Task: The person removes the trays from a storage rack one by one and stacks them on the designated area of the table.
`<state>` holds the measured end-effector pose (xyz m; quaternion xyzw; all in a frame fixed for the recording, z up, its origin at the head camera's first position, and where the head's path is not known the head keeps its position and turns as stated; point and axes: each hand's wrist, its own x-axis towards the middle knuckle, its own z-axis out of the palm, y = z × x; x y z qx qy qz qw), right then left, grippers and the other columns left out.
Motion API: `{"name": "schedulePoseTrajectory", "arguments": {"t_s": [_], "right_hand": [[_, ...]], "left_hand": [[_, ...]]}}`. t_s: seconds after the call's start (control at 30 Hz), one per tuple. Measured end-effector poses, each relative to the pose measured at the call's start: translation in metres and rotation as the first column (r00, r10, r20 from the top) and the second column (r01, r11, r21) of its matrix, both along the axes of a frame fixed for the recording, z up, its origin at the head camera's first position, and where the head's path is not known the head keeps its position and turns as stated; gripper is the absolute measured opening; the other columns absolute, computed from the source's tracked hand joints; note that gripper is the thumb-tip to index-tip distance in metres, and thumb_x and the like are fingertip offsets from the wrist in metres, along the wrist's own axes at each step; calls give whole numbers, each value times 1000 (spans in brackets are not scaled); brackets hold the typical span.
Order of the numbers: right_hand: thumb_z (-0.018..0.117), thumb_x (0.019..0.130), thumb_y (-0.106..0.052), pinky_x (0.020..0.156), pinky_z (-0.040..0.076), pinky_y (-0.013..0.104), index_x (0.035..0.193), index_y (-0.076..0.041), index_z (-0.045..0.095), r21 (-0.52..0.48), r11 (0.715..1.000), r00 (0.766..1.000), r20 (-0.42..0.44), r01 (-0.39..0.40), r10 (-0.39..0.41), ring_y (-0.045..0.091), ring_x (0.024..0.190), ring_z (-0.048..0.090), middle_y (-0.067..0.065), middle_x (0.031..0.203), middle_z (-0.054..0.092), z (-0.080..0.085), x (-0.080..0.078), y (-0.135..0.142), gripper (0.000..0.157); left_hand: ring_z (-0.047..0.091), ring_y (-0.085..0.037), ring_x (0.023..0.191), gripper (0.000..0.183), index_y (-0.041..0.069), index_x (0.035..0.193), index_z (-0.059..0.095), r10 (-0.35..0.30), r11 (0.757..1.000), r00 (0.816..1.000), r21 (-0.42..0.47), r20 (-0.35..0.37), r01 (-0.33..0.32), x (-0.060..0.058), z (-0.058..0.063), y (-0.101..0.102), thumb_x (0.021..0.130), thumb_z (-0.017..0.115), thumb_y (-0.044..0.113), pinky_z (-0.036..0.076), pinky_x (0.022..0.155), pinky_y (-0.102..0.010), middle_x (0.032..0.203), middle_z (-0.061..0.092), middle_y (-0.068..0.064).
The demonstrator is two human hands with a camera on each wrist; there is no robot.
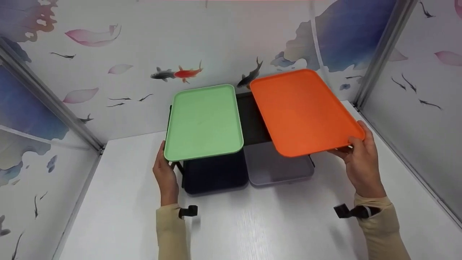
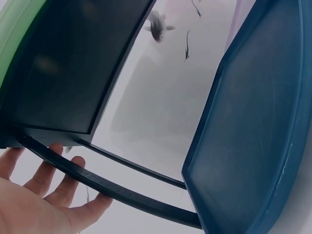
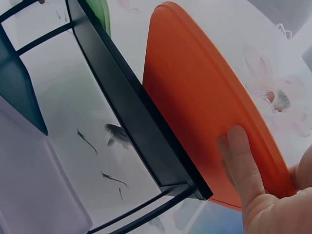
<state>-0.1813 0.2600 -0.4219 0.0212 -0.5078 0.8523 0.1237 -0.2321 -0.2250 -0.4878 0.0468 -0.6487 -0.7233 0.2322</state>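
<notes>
My right hand (image 1: 362, 166) pinches the near right corner of an orange tray (image 1: 306, 112), its thumb on top and fingers spread against the underside. The tray is tilted over the right part of a black two-tier rack (image 1: 251, 121); whether its far end touches the rack cannot be told. On the left of the upper shelf lies a light green tray (image 1: 204, 122). Beside its near left corner is my left hand (image 1: 166, 177). In the left wrist view, that hand's fingers (image 2: 66, 187) are loosely extended by the rack's curved side bar (image 2: 117, 192), touching the frame.
The rack's lower tier holds a dark blue tray (image 1: 216, 175) on the left and a greyish lilac tray (image 1: 279, 166) on the right. It stands on a white table (image 1: 249, 224) against a printed back wall (image 1: 216, 39). Side panels with metal edges flank both sides.
</notes>
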Motion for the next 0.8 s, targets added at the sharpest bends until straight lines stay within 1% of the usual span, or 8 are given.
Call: {"name": "schedulePoseTrajectory", "arguments": {"t_s": [0.17,0.43,0.5,0.7,0.8], "right_hand": [[36,110,-7,86,61,32,163,-12,6,-11,1000,1000,6,1,-1,23,105,62,10,142,34,-2,4,4,61],[38,111,-14,87,60,30,162,-12,9,43,999,1000,14,11,-12,21,114,57,7,142,34,0,11,11,59],[39,111,-14,88,60,30,161,-12,9,33,999,1000,9,4,-4,22,116,56,7,142,33,2,12,12,58],[40,111,-12,86,60,31,161,-12,11,19,1000,999,-30,-12,12,21,112,62,8,144,34,7,17,16,58],[42,111,-13,83,61,30,161,-11,13,12,1000,999,-34,-11,11,20,106,65,9,144,36,9,18,16,58]], "left_hand": [[42,-15,146,52,20,155,47,6,1000,1000,1,3,-6,0,-1,1,111,35,45,38,116,-51,158,47,2],[41,-14,146,51,20,154,48,-3,1000,1000,10,-11,3,0,-4,1,111,36,45,38,114,-51,158,47,2],[42,-14,146,52,20,155,47,-1,1000,1000,4,-16,1,1,-4,1,111,36,46,39,114,-51,158,47,2],[43,-14,145,51,20,154,48,5,1000,1000,5,-19,-5,0,-3,1,111,35,45,39,114,-50,158,48,2],[44,-13,144,51,21,154,49,9,1000,1000,6,-27,-8,-2,-3,0,111,36,46,40,113,-49,157,49,4]]}}
